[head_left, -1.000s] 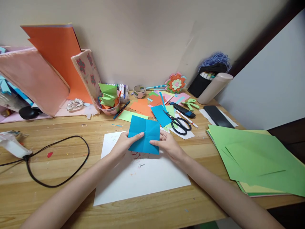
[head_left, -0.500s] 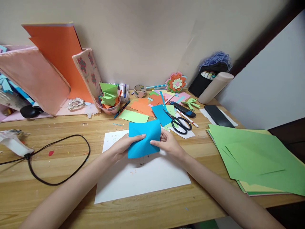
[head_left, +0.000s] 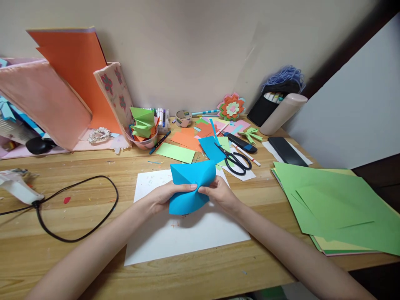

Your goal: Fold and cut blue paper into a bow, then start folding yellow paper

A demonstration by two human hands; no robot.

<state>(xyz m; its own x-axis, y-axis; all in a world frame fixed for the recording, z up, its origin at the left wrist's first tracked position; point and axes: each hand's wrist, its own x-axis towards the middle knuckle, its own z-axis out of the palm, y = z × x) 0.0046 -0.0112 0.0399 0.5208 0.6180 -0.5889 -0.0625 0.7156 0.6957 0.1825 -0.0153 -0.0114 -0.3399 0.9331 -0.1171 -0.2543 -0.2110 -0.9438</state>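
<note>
A square of blue paper (head_left: 186, 204) is held up over a white sheet (head_left: 187, 246), pinched in toward its middle so that its top and bottom parts bulge. My left hand (head_left: 167, 195) grips it from the left, thumb laid across the front. On the right side my right hand (head_left: 220, 192) grips the same paper, its thumb tip almost meeting the left one at the centre. The other fingers of both hands are mostly hidden behind the paper. Just beyond lie black-handled scissors (head_left: 236, 161) and another blue paper piece (head_left: 211, 149).
Coloured paper scraps, a light green strip (head_left: 175, 153), a utility knife (head_left: 240, 143) and a tape roll (head_left: 183, 118) lie toward the wall. Green sheets (head_left: 337, 204) are stacked at right. A glue gun (head_left: 20, 187) with a looped black cable sits left.
The blue paper was nearly flat with a slight curve; now it is pinched and buckled at its centre. Both thumbs have moved closer together, and the paper has dropped slightly.
</note>
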